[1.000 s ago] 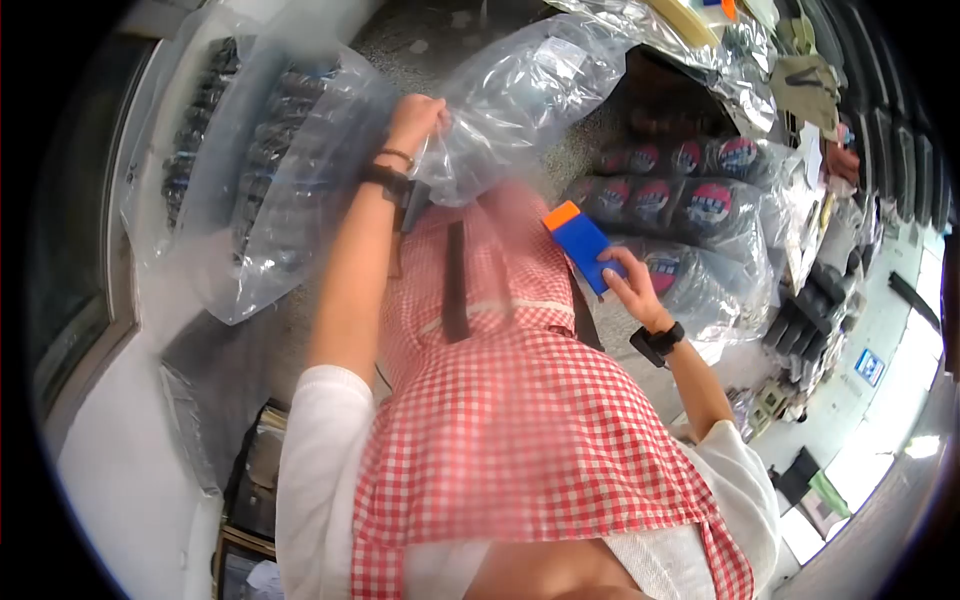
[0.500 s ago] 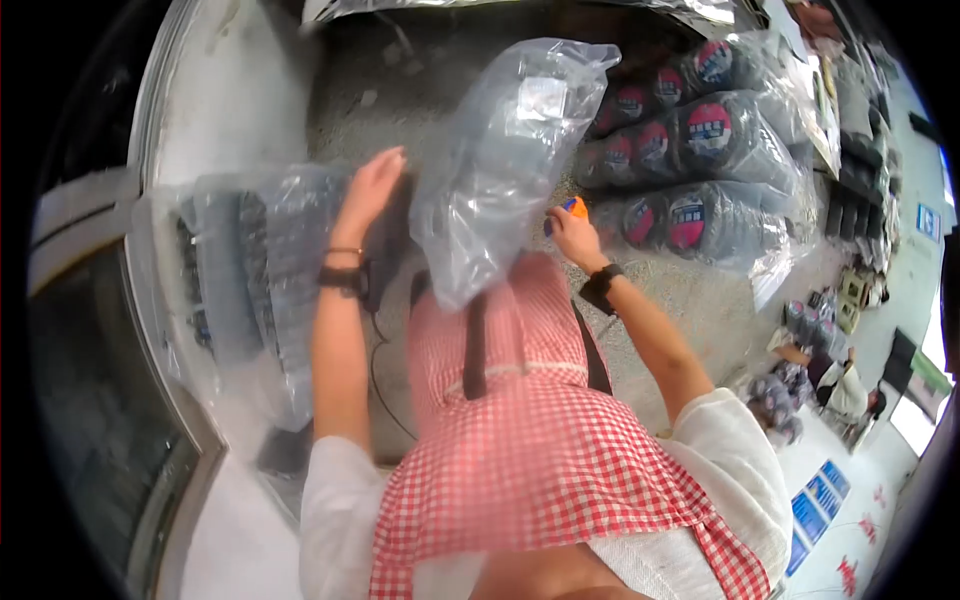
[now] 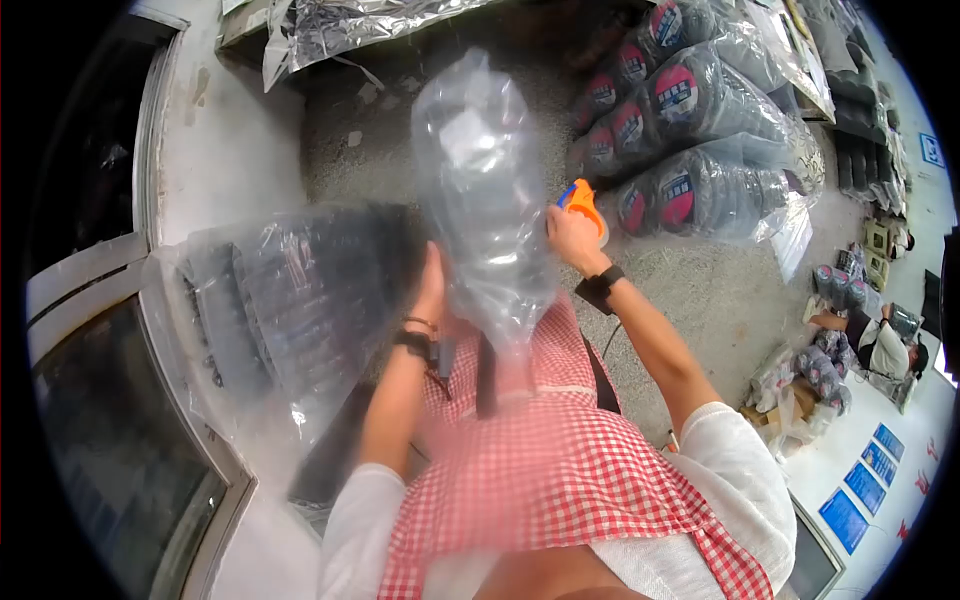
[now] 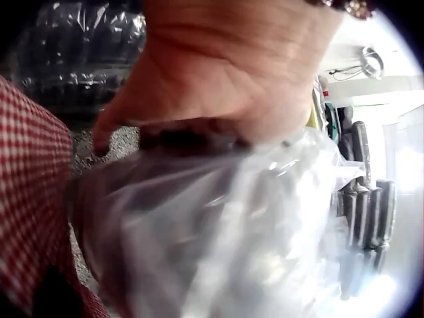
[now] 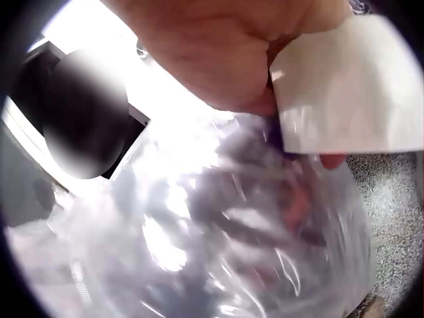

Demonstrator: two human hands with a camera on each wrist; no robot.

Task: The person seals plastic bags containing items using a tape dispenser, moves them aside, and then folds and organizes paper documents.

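A long clear plastic bag stands between the two hands, in front of the checked apron, with a white label near its far end. My left hand lies along the bag's left side, fingers straight. In the left wrist view that hand is right over the blurred plastic, its fingertips partly hidden. My right hand grips an orange and blue tape dispenser at the bag's right side. A pale roll of tape shows beside the thumb in the right wrist view, close to the shiny plastic.
Bagged dark rolls with pink and blue labels are stacked to the right. More bagged dark goods stand at the left, by a framed glass door. Foil-like sheeting hangs at the back. A seated person is far right.
The bag has swung from slanted to nearly upright in the view. My left hand let go of it, moved away left, then came back to its side. The tape dispenser moved beside the bag.
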